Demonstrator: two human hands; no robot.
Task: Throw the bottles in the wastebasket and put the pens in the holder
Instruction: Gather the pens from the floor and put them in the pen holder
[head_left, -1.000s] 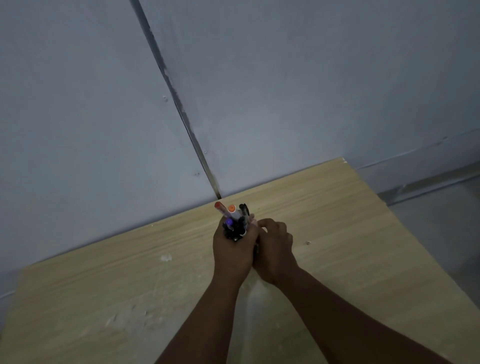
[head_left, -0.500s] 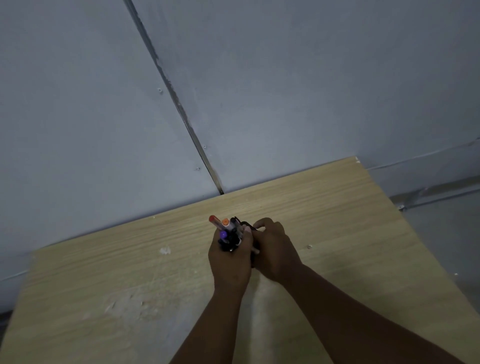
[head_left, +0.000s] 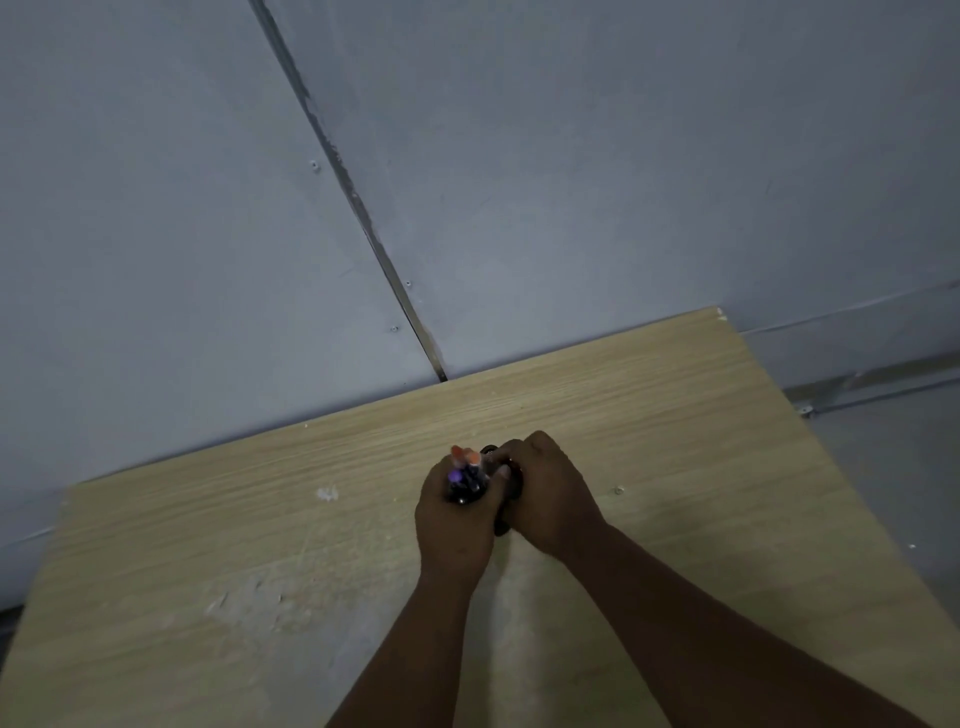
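My left hand (head_left: 451, 525) is closed around an upright bundle of pens (head_left: 466, 470). Orange, purple and black caps stick out above my fist. My right hand (head_left: 548, 493) presses against the left hand from the right, with its fingers curled on a dark object (head_left: 511, 480) that looks like the pen holder. Most of that object is hidden between my hands. Both hands hover just above the middle of the light wooden table (head_left: 675, 441). No bottle or wastebasket is in view.
A grey panelled wall (head_left: 519, 182) rises right behind the table's far edge. The table's right edge drops to a grey floor (head_left: 893, 467). Small white flecks (head_left: 327, 493) lie on the wood to the left of my hands.
Both hands, still together around the pens, have drawn a little nearer to me and to the right. My right fingers have closed further over the top beside the pens.
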